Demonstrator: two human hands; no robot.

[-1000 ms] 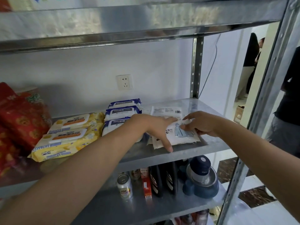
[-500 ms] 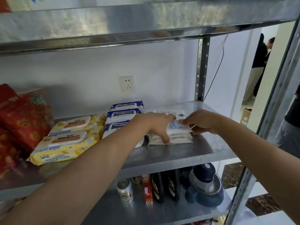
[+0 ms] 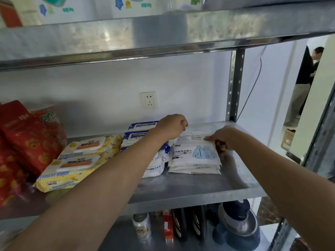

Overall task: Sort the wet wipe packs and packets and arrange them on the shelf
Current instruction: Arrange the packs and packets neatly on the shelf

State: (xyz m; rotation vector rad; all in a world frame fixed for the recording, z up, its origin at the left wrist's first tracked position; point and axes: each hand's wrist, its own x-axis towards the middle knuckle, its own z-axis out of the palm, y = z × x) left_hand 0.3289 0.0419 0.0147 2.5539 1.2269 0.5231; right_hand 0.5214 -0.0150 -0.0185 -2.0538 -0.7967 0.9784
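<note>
The right hand (image 3: 222, 137) is pinching the right edge of a white packet (image 3: 192, 136), and the left hand (image 3: 171, 126) is curling its fingers round its left corner. This packet is lying at the back of the stack of white packets (image 3: 194, 157) on the shelf (image 3: 190, 189), just beside the blue-and-white packs (image 3: 140, 127).

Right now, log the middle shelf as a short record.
Left hand: fingers curled at rear white packet; grip hidden
Right hand: pinches rear white packet's right edge
White packet stack: flat, in front of it
Blue-white packs: left of stack
Yellow packs: further left
Red packs: far left
</note>
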